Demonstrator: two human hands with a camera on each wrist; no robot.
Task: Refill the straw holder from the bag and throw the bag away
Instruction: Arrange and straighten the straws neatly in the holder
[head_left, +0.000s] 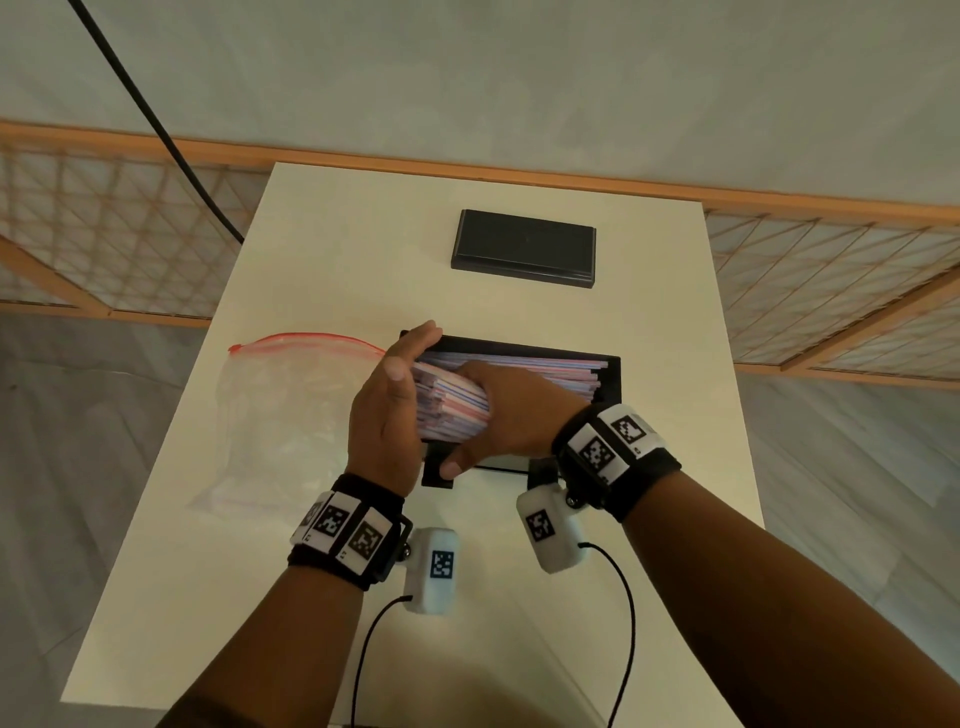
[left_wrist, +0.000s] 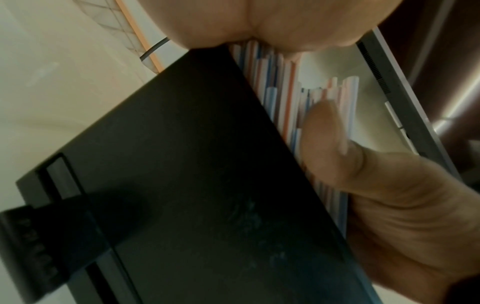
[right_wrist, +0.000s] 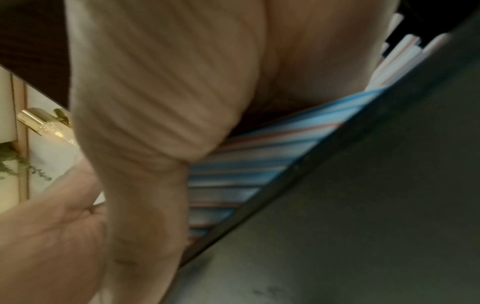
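A black straw holder (head_left: 613, 379) stands open in the middle of the white table, with striped straws (head_left: 545, 371) lying in it. My right hand (head_left: 498, 408) arches over a thick bundle of straws (head_left: 454, 410) at the holder's left end, fingers curled round it and thumb at the front wall. My left hand (head_left: 410, 358) stands on edge with straight fingers, flat against the straws' left ends. The clear zip bag (head_left: 291, 415) with a red zipper lies slack to the left. The wrist views show the straws (left_wrist: 283, 92) (right_wrist: 246, 164) above the holder's dark wall (left_wrist: 194, 185) (right_wrist: 363, 205).
The holder's black lid (head_left: 523, 248) lies flat at the back of the table (head_left: 322, 597). A black cable (head_left: 156, 119) hangs at the back left. Wooden lattice screens (head_left: 104, 228) stand behind the table on both sides.
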